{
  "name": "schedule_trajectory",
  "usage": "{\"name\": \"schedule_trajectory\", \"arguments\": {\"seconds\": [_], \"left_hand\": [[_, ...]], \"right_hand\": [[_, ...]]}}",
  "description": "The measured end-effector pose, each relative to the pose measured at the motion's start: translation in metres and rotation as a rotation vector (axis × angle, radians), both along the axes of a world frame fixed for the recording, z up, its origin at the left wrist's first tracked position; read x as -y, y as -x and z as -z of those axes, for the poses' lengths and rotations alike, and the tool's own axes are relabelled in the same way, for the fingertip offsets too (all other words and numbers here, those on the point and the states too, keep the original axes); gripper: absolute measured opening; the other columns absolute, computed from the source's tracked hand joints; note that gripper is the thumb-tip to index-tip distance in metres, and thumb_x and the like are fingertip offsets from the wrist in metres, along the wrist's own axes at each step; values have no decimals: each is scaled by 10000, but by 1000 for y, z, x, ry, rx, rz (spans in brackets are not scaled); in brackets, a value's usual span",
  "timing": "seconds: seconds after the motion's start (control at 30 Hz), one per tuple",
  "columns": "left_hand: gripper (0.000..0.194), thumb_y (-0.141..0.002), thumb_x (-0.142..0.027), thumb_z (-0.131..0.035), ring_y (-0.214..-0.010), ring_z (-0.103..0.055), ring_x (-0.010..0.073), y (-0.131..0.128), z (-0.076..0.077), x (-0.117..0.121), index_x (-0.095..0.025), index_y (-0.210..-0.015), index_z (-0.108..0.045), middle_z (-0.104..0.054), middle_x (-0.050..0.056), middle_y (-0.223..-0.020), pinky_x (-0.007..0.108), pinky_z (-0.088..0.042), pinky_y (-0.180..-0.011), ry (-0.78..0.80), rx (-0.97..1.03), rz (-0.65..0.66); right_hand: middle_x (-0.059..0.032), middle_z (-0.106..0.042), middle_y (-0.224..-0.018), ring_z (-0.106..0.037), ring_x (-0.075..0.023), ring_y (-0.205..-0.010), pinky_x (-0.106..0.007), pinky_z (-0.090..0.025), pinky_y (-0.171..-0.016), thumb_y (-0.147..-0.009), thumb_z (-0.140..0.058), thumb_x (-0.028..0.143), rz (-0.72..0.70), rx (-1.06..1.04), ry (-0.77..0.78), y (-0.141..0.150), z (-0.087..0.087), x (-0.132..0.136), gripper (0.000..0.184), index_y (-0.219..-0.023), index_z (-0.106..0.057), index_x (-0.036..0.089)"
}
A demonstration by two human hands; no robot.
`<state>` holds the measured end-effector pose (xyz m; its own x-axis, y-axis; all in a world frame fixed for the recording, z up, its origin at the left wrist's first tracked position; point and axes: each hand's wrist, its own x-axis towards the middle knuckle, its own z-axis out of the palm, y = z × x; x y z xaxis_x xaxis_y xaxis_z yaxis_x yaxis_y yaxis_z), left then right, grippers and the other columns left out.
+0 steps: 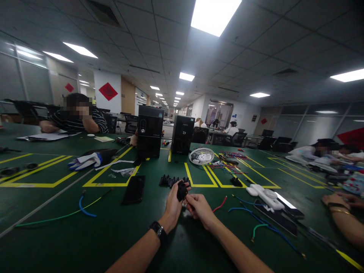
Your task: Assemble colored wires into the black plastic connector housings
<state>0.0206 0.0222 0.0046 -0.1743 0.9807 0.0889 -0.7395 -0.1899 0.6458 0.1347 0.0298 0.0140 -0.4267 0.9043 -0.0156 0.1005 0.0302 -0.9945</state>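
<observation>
Fingers of the left hand (172, 207) curl around a small black part (181, 190) at lower centre; rightward, the right hand (201, 211) pinches beside it, contents unclear. Fine fingertip work seems underway, calling for steady support.

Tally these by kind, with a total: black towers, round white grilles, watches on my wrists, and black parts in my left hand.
Towers: 2
Grille: 1
Watch: 1
Black part in left hand: 1
Total: 5
</observation>
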Motion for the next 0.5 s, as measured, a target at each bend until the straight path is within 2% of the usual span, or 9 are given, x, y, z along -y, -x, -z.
{"name": "schedule_trajectory", "arguments": {"seconds": [0.1, 0.27, 0.37, 0.5], "left_hand": [[439, -816, -462, -536, -928, -637, 228, 2, -3, 4, -146, -1120, -562, -654, 123, -1034, 307, -488, -726, -30, -124, -5], [472, -856, -510, -439, -899, -622, 196, 4, -13, 13, -150, -1127, -580, -663, 96, -997, 290, -476, -759, -104, -492, -102], [472, -878, -507, -391, -889, -616, 185, 1, -16, 17, -159, -1140, -574, -656, 89, -1011, 283, -467, -769, -109, -573, -155], [450, -880, -492, -401, -885, -605, 178, -3, -14, 21, -174, -1140, -584, -648, 81, -1026, 279, -450, -793, -71, -638, -176]], "right_hand": [[78, -411, -451, -294, -34, -318, -150, -178, -305, -772, -546, 576, -36, 33, 53, -3, -1, 0, 427, -720, -565, 153], [97, -368, -423, -228, -24, -301, -156, -136, -292, -739, -594, 544, -127, 48, 188, -9, -12, 0, 395, -711, -554, 152], [102, -349, -411, -216, -22, -304, -153, -142, -295, -751, -598, 527, -158, 30, 208, -12, -12, -2, 383, -706, -554, 149], [86, -391, -417, -218, -24, -304, -157, -142, -290, -749, -608, 526, -191, 12, 231, -14, -3, -4, 387, -696, -553, 146]]}}
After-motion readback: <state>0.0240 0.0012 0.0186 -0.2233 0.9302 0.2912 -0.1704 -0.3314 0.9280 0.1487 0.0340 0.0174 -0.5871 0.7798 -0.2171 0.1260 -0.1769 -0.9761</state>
